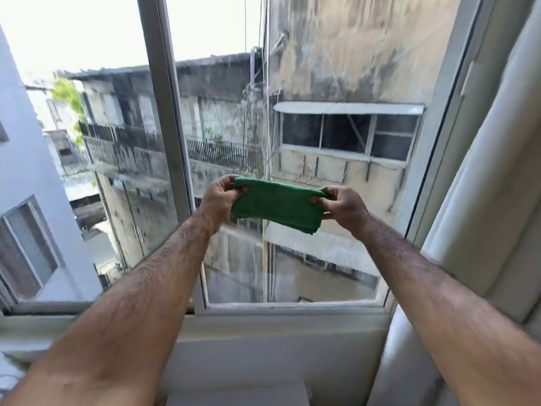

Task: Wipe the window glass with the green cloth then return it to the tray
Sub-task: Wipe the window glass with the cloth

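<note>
A folded green cloth (278,205) hangs stretched between both hands in front of the window glass (322,136), around the pane's lower middle. My left hand (221,197) pinches the cloth's left end and my right hand (342,205) pinches its right end. Both arms reach out straight from the bottom corners of the view. Whether the cloth touches the glass I cannot tell. The tray is out of sight.
A white vertical frame bar (168,118) divides the right pane from a left pane (73,142). The white sill (278,313) runs below the glass. A pale curtain (483,200) hangs at the right. Buildings show outside.
</note>
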`<state>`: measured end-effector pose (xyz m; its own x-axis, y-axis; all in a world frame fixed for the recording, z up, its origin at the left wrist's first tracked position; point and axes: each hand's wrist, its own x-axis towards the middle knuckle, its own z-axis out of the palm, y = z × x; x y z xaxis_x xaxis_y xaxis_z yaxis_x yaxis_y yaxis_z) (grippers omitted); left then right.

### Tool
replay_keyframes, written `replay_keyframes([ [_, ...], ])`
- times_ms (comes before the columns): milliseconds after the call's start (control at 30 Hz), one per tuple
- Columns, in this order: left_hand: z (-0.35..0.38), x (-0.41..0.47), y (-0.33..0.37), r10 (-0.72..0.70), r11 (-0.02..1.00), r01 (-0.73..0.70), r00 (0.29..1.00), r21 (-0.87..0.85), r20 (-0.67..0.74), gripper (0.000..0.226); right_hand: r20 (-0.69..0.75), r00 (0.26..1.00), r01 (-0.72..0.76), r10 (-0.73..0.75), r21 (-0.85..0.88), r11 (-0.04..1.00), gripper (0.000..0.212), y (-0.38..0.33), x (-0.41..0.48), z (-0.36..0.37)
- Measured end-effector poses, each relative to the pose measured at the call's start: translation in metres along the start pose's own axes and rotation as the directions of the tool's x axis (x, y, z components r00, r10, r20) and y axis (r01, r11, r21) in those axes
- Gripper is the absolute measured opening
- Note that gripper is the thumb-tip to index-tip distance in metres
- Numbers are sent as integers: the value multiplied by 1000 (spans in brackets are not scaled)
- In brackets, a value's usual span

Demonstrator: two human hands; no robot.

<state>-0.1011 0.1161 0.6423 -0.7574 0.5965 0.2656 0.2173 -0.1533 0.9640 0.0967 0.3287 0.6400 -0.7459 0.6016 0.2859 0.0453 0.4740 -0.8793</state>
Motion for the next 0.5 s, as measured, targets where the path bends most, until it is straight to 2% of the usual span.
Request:
replay_keyframes([
  [133, -2, 14, 57, 114, 993, -114, 993, 6, -14, 24, -37, 995, 94, -93, 2, 996, 20, -55, 11, -19],
  [233, -4, 20, 94, 196, 981, -196, 981, 2, -12, 25, -75, 983, 170, -170, -7, 985, 11, -92, 16, -31],
  [400, -5, 34, 140, 269, 963, -269, 960, 9, -77, 25, -138, 964, 223, -225, -33, 974, 19, -135, 25, -38],
  [500, -7, 43, 164, 323, 946, -313, 936, 89, -141, 27, -128, 954, 269, -271, -31, 963, 19, -153, 34, -37],
])
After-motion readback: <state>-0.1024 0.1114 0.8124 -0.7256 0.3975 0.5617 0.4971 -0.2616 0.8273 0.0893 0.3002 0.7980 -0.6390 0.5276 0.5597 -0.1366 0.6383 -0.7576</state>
